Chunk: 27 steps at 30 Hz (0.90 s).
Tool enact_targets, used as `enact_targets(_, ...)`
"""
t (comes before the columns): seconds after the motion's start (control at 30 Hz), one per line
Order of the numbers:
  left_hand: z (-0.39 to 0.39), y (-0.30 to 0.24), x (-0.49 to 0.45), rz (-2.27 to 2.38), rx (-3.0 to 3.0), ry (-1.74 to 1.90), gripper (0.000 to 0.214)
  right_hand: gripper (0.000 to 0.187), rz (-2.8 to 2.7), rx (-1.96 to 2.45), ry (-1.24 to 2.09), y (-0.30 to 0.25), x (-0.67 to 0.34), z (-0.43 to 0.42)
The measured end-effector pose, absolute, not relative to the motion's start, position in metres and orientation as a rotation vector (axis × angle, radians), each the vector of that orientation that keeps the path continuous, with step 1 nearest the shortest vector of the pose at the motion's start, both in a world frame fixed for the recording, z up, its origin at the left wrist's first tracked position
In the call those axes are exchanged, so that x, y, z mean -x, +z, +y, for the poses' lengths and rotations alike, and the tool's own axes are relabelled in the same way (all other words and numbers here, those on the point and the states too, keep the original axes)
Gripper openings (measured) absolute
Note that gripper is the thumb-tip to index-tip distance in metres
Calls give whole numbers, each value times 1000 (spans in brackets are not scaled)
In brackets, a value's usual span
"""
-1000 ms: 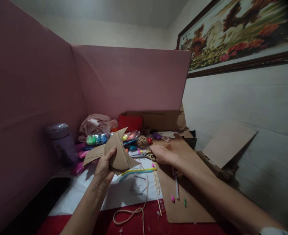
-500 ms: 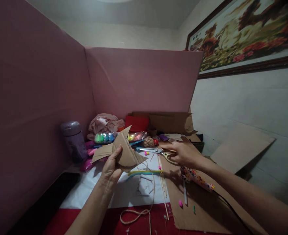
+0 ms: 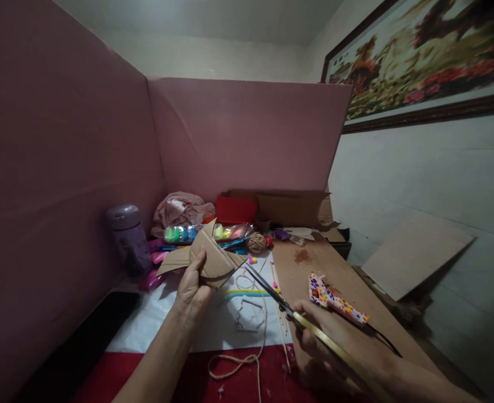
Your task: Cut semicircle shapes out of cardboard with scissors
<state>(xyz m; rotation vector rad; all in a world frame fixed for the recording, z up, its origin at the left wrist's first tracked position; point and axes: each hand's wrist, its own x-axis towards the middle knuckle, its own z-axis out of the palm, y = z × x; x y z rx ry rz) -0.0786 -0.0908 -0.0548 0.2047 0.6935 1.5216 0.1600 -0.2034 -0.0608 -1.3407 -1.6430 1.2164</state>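
Observation:
My left hand [image 3: 194, 288] is closed on a cut cardboard piece [image 3: 213, 257], thumb on top; it has a rounded middle and pointed parts sticking out to the sides and upward. In my right hand [image 3: 320, 330] is a pair of scissors [image 3: 272, 291] with gold handles, its blades together and pointing up and left. The scissor tips come close to the right point of the cardboard; whether they touch it I cannot tell. Beneath both hands lie a white sheet [image 3: 213, 330], a loose length of twine [image 3: 234, 358] and thin wooden sticks [image 3: 281, 319].
A flower-patterned glue gun [image 3: 339, 302] with a cord rests on a large cardboard sheet [image 3: 310, 268] at right. Behind are a ball of twine [image 3: 256, 243] and packs of coloured clay [image 3: 180, 233]. A purple bottle [image 3: 129, 240] and a black phone-like slab [image 3: 121, 310] stand and lie at left.
My right hand has drawn back toward me, turning the scissors from nearly level to slanting up-left. My left hand and the cardboard piece have barely shifted.

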Motion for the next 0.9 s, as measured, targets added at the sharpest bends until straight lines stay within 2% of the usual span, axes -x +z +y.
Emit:
enact_targets(0.23,-92,-56,76,763,-300,1642,26,37,-1729,1290,1231,-50,-129,-193)
enact_targets(0.5,-97,-55,74,733,-467,1788,25,34,-1373,1276,1388,-67,-138,-182)
enact_targets(0.6,-101,-56,70,734,-537,1685,25,33,-1295,1279,1246,-65,-142,-171)
enact_targets(0.73,-108,-62,60,731,-641,1464,31,35,-1309,1163,846,-53,-137,-163)
enact_targets(0.9,-118,-68,51,739,-739,1289,34,33,-1420,887,866,-35,-128,-165)
